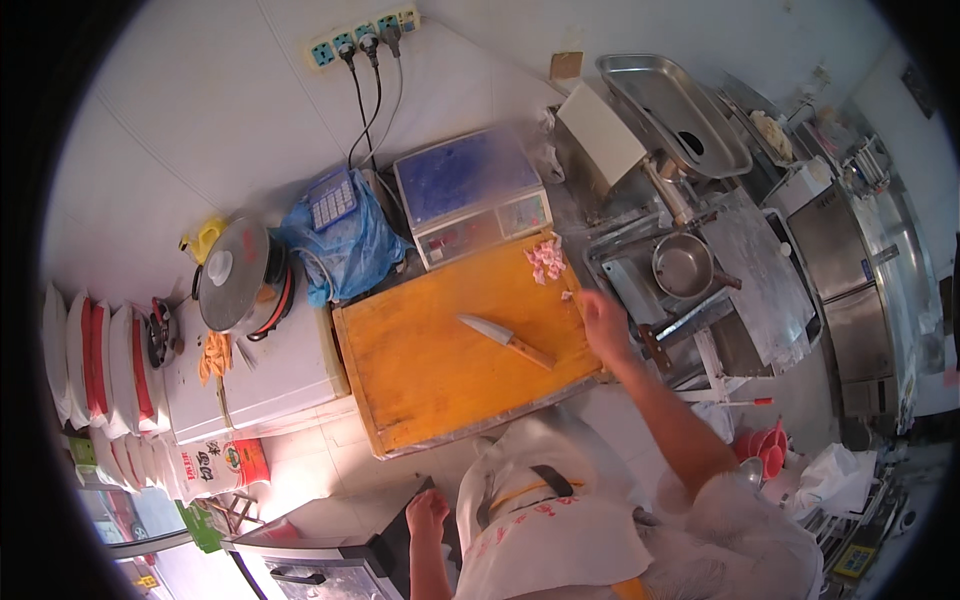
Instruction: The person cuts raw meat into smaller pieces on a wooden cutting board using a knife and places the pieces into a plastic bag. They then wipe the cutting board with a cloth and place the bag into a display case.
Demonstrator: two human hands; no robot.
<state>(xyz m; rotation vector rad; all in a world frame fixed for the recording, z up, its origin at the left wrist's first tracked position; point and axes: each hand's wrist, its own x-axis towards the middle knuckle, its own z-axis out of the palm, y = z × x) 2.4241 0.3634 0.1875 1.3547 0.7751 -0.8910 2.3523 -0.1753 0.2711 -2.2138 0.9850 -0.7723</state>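
One knife (508,341) lies flat mid cutting board (440,370), just left of your right hand (603,322), whose grip looks loosely spread, pinching nothing. Probably stiff and sharp; take its wooden handle. Your left hand (428,515) hangs low, unclear.

Upper middle of the frame, a blue-topped weighing scale (470,190); left of it a crumpled blue plastic bag (345,245), then a round steel-lidded pot (235,275). White sacks (100,370) stacked far left.
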